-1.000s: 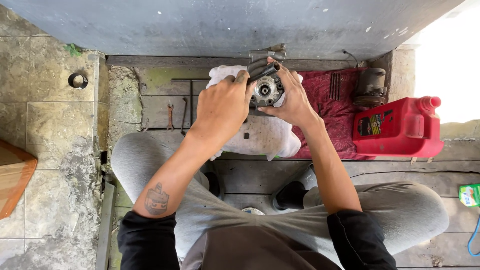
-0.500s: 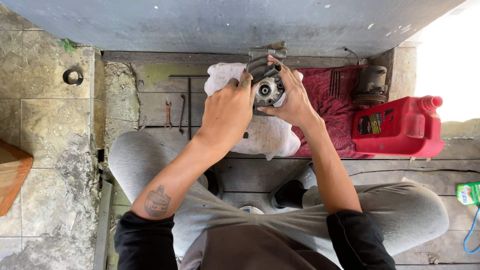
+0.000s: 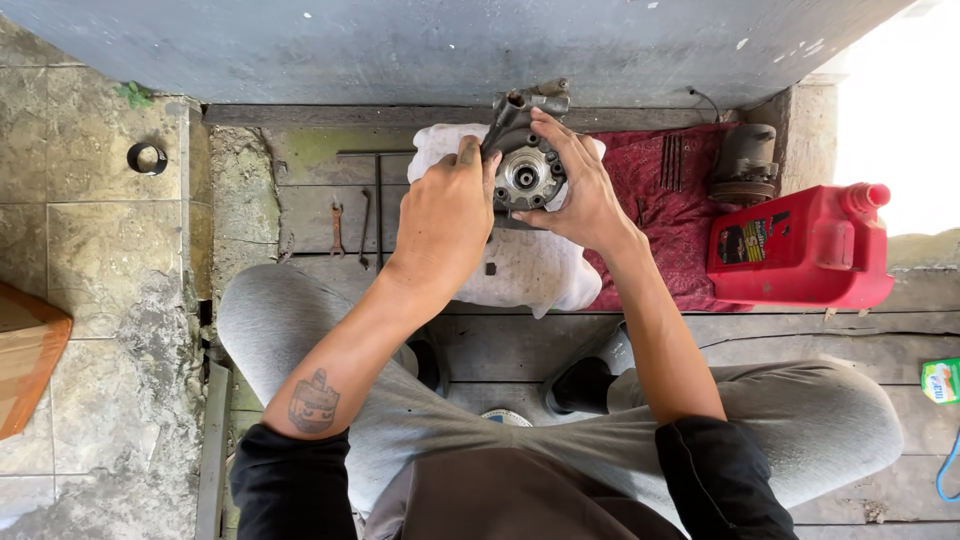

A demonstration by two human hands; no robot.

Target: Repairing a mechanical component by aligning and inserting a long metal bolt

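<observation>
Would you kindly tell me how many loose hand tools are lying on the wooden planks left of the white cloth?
2: a small open-ended wrench and, just right of it, a thin hooked tool, both left of the left hand. More may be hidden under the white cloth.

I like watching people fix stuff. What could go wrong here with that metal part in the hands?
1. Both hands, left hand and right hand, hold the metal part above the white cloth; if it slips, it may drop or pinch fingers.
2. A tiny dark piece lies loose on the cloth and could roll away.
3. The red jug stands close by the right elbow and might get knocked.
</observation>
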